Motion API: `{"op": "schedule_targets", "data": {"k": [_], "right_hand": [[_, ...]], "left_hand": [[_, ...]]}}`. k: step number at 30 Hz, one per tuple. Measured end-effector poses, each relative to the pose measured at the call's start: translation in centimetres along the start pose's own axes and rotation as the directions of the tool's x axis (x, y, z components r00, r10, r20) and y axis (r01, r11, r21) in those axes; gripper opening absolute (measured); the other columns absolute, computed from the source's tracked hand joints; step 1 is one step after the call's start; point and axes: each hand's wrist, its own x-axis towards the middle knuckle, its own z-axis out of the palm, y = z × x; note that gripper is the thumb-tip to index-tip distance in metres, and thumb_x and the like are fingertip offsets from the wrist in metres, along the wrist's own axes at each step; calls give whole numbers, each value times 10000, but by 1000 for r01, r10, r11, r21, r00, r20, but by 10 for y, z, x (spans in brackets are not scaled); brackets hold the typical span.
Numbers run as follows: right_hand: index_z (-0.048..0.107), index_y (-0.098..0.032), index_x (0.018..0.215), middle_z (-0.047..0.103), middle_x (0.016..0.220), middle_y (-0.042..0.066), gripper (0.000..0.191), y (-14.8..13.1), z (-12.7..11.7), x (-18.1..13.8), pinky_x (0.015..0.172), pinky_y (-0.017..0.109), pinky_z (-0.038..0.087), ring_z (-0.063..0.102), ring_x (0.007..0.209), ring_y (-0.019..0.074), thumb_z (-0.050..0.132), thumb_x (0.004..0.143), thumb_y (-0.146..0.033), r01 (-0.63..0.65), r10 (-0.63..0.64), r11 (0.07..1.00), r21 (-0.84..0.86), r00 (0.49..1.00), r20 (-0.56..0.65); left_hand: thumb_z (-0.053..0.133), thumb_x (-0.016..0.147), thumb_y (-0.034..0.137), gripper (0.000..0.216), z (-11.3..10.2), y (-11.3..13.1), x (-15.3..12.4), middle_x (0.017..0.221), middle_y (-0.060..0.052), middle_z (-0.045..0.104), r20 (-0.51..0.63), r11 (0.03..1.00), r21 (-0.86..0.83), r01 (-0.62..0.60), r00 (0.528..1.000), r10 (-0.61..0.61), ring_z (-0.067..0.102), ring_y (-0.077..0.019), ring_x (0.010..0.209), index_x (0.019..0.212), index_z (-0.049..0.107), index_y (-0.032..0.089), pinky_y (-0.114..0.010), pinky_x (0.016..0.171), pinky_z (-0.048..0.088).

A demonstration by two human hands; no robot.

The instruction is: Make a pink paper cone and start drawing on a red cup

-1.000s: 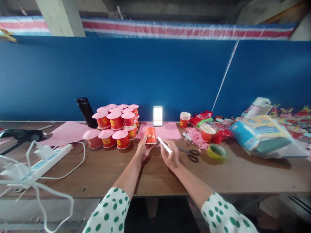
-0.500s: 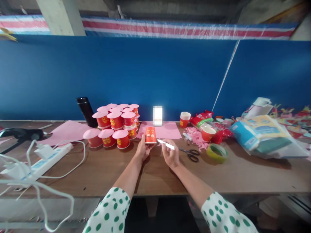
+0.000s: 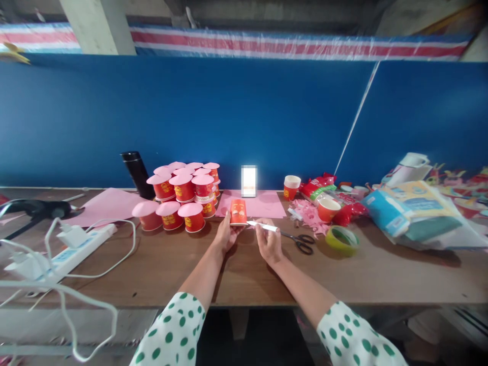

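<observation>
My left hand (image 3: pixel 224 236) grips a red paper cup (image 3: pixel 238 212) that stands upside down on a pink paper sheet (image 3: pixel 263 204). My right hand (image 3: pixel 268 242) pinches a white pen (image 3: pixel 263 226), its tip pointing left at the base of the cup. Just left of the cup stands a stack of several red cups with pink paper tops (image 3: pixel 182 196). Black scissors (image 3: pixel 301 241) lie right of my right hand.
The wooden table (image 3: pixel 244 269) also holds a green tape roll (image 3: pixel 341 240), an open red cup (image 3: pixel 328 209), stacked cups (image 3: pixel 291 187), pink scraps, snack bags and books at right. A black flask (image 3: pixel 135 174), a power strip (image 3: pixel 64 253) and cables sit at left. A lit phone (image 3: pixel 249 181) leans on the blue wall.
The pen in my right hand has swung down from a steep tilt to nearly flat, its tip now at the cup's base. My left hand and the cup stay in place.
</observation>
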Motion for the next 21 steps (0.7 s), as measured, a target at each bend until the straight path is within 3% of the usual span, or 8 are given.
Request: {"op": "schedule_targets", "data": {"k": [21], "right_hand": [[569,-178,851,607,761,42,173,0,3,-1,613,278,422,512,588,132,432,924,-254,-17,17,1000,-14,1000,11]], "left_hand": [[625,776,441,329,0,-1,-1,832,-83,676,34,999,10,-35,999,35,655,-175,733,901,604,138,-349,778,526]]}}
